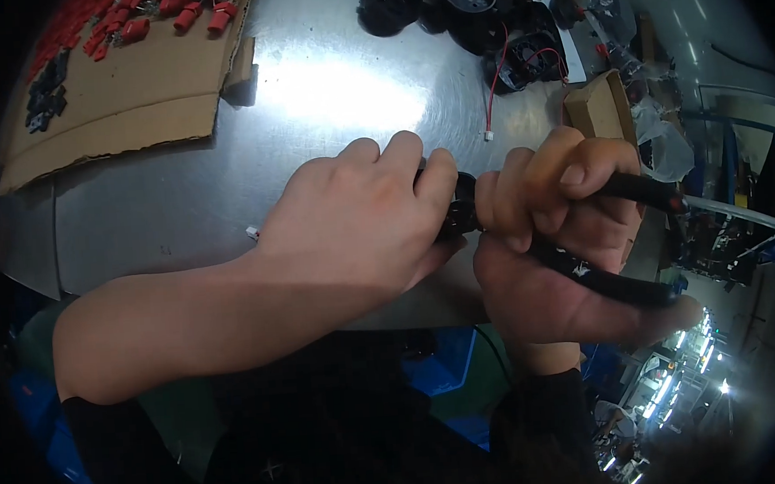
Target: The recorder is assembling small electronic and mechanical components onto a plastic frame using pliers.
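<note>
My left hand (pixel 359 213) is closed around a black plastic part (pixel 462 218), most of which its fingers cover. A small white connector (pixel 252 233) peeks out beside the left wrist; whether it belongs to that part is hidden. My right hand (pixel 564 222) grips black-handled pliers (pixel 607 277), one handle under the fingers and the other lying along the palm and thumb. The handles stand spread apart. The pliers' jaws are hidden behind the fingers, close against the black part, so I cannot tell whether they touch it.
Red plastic pieces (pixel 185 15) and small black pieces (pixel 46 94) lie on a cardboard sheet (pixel 132 124) at the far left of the metal table (pixel 163 202). Black fan units (pixel 523 61) with red wires are heaped at the back. A cardboard box (pixel 597 109) stands at the right.
</note>
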The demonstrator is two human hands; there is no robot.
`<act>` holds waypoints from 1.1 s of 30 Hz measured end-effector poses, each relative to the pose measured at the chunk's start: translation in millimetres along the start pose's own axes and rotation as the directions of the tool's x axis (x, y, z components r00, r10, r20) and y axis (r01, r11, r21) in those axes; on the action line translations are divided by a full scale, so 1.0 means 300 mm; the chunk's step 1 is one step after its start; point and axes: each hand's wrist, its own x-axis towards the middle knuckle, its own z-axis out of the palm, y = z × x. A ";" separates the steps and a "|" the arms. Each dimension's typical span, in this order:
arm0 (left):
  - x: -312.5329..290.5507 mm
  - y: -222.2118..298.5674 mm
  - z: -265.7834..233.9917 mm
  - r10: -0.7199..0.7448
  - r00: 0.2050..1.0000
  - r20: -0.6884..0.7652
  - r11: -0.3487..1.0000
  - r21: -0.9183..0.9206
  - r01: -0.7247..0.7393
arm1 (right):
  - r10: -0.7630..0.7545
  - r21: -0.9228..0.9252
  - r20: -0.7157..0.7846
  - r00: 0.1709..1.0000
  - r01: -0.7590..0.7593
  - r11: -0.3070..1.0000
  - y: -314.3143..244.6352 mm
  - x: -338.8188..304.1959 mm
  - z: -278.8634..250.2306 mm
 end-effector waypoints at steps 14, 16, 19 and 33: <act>0.060 -0.127 0.029 0.340 0.935 -0.099 0.940 0.011 -0.341 | 0.023 0.124 0.363 0.932 -0.072 0.990 -0.012 0.038 -0.086; 0.070 -0.130 0.026 0.358 0.931 -0.069 0.934 0.017 -0.358 | 0.045 0.090 0.434 0.900 -0.093 0.992 -0.023 0.072 -0.108; 0.073 -0.132 0.025 0.365 0.929 -0.051 0.931 0.023 -0.365 | 0.048 0.124 0.536 0.843 -0.135 0.983 -0.002 0.104 -0.128; 0.093 -0.142 -0.001 0.377 0.926 0.031 0.924 -0.083 -0.374 | -0.171 0.390 0.840 0.515 -0.352 0.851 0.073 0.211 -0.099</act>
